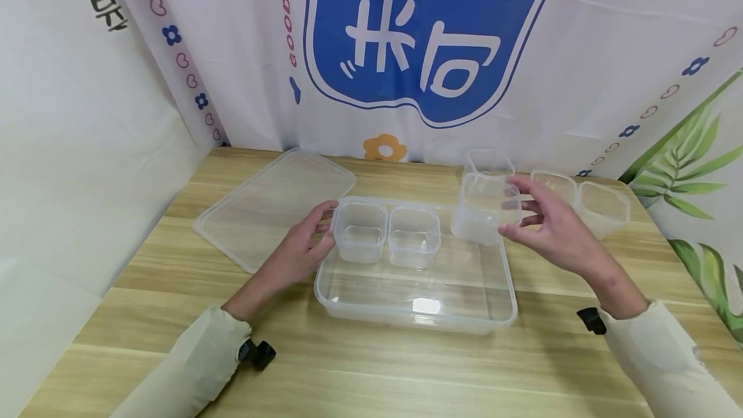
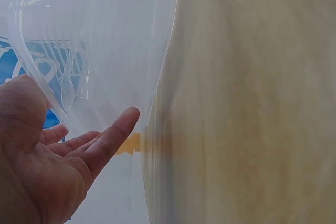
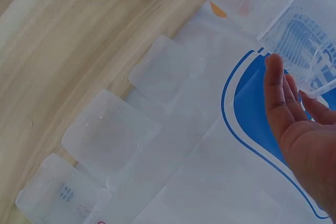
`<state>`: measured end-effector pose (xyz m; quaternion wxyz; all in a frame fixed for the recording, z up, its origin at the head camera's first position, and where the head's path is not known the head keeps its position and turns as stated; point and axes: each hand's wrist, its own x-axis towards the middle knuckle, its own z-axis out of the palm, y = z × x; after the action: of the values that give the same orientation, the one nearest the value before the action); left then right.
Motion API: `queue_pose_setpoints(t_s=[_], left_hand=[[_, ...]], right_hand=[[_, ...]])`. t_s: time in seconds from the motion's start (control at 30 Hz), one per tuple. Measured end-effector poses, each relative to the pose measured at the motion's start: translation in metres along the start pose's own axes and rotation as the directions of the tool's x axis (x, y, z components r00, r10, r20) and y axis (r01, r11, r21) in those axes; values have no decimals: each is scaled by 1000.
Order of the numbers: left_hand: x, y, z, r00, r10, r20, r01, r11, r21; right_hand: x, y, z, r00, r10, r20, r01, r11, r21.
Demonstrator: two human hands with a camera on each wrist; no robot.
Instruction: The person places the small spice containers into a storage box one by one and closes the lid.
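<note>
A large clear rectangular container (image 1: 406, 324) lies on the table with two small clear square containers (image 1: 362, 249) (image 1: 413, 257) side by side at its rear left. My left hand (image 1: 298, 247) touches the large container's left rear corner, beside the leftmost small container. Its fingers (image 2: 113, 135) reach out fairly straight along the plastic in the left wrist view. With my right hand (image 1: 548, 228), I hold another small clear container (image 1: 478, 224) by its right side, over the large container's right rear corner. In the right wrist view, this small container (image 3: 304, 40) shows at the upper right, against the fingertips.
A flat clear lid (image 1: 273, 205) lies at the left rear. Several more small containers (image 1: 490, 160) (image 1: 604, 202) stand along the back right, near the printed cloth (image 1: 464, 134) that hangs behind the table (image 1: 371, 373).
</note>
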<state>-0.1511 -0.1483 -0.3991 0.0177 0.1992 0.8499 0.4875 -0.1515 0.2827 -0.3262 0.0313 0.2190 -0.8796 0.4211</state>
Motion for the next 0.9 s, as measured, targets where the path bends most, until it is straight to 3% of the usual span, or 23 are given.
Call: queue_pose_setpoints(t_s=[0.2, 0.53, 0.9], left_hand=[[0, 0, 0, 1000, -3, 0, 3, 1000, -1], [0, -1, 0, 1000, -1, -3, 1, 1000, -3], [0, -1, 0, 1000, 4, 2, -4, 1000, -14]], right_hand=[[-2, 3, 5, 999, -6, 39, 6, 1000, -17], [-3, 12, 19, 991, -111, 80, 118, 988, -101], [-5, 20, 29, 993, -49, 112, 59, 994, -94]])
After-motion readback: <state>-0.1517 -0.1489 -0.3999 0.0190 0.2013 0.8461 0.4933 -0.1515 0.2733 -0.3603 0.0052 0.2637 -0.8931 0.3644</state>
